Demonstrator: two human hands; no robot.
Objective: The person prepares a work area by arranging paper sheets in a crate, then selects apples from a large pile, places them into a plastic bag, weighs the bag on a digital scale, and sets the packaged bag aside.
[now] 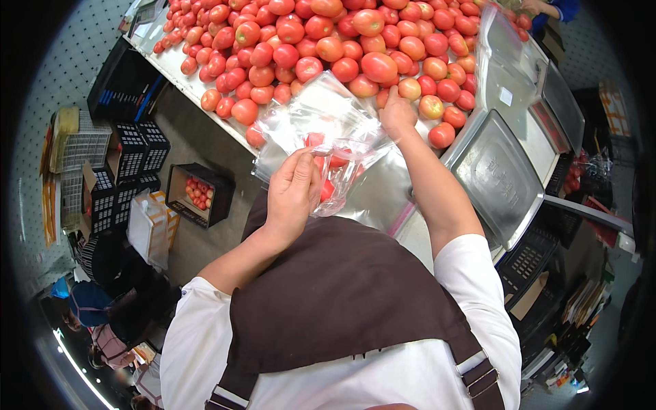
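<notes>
My left hand (293, 187) pinches the rim of a clear plastic bag (335, 207) between thumb and fingers. Several red tomatoes (327, 190) show through the bag's film. At the near edge of a large tomato heap (318, 28), my right hand (398, 115) has its fingers against a tomato (382, 98). Whether they grip it is hidden by the hand. A stack of flat clear bags (328, 102) lies between the hands and the heap, partly under the held bag.
Right of my arm is a scale with a metal pan (499, 174); a second scale (562, 105) stands beyond. A black crate (201, 195) holding tomatoes is on the floor at left, near stacked crates (125, 154). Another person's hand (533, 6) appears at upper right.
</notes>
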